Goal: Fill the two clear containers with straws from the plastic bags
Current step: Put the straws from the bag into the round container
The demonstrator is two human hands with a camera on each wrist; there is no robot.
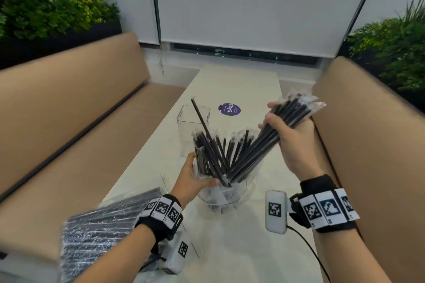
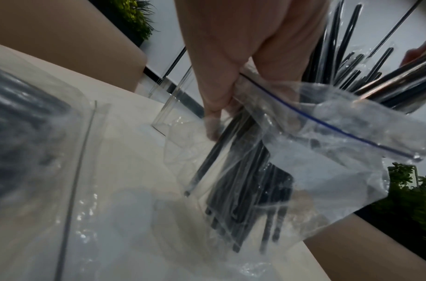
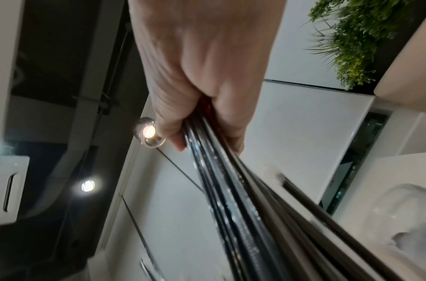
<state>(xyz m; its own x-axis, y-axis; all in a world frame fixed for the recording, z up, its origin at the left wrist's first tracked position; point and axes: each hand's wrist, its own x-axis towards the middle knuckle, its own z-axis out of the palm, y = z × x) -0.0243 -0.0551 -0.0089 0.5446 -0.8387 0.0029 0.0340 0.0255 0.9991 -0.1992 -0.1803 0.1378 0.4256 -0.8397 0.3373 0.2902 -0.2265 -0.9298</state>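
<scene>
Second bag [image 1: 103, 225]: nearest the camera, lying flat on the table [image 1: 230, 248] on the near left side of the open bag, packed with black straws and not yet emptied.
Open bag [image 2: 327, 133]: clear zip bag standing on the table; all places here are given from it.
Left hand [image 1: 195, 181]: fingers curled round the open bag's left side, pinching plastic and some straws together.
Right hand [image 1: 287, 135]: up and to the right of the open bag, clenched round a bundle of wrapped straws [image 1: 276, 131] whose lower ends are in the bag's mouth.
Clear container [image 1: 193, 128]: just behind the open bag, square, apparently empty.
Other container: not made out in these views.
Loose straws [image 1: 218, 151]: fanned in the open bag, one long straw leaning toward the container.
Doing it well: probably keep the bag pinned, lift the bundle straight along its length so wrappers don't snag, then lower it ends-first into the container.
</scene>
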